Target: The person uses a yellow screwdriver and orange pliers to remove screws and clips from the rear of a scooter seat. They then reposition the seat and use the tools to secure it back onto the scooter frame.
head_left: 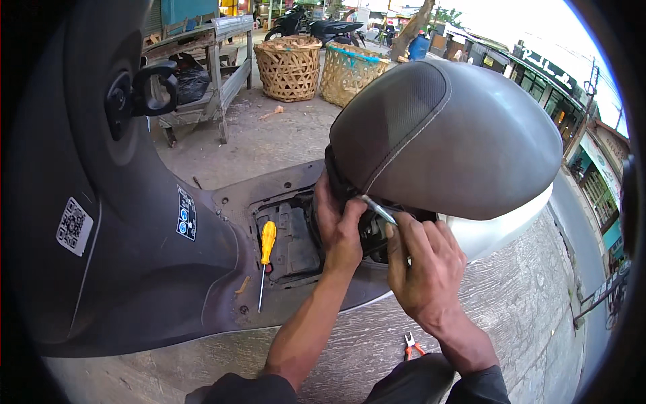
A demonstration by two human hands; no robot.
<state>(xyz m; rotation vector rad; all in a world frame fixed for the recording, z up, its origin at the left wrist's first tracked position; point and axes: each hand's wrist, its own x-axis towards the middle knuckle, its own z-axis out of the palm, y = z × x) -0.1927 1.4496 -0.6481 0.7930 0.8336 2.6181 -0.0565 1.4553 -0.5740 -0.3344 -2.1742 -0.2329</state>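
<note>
A dark scooter fills the view, its grey seat [451, 135] at the right. My left hand [338, 225] reaches into the open compartment [293, 236] in the footboard, just under the seat's front edge. My right hand [425, 266] grips a thin metal tool [378, 209], its tip pointing toward my left hand's fingers. What the tip touches is hidden by the hands. A yellow-handled screwdriver [266, 256] lies on the footboard left of the opening.
Orange-handled pliers [412, 346] lie on the concrete ground between my forearms. Two woven baskets [291, 66] and a wooden bench [208, 74] stand behind the scooter. Parked motorbikes and shopfronts line the street farther back.
</note>
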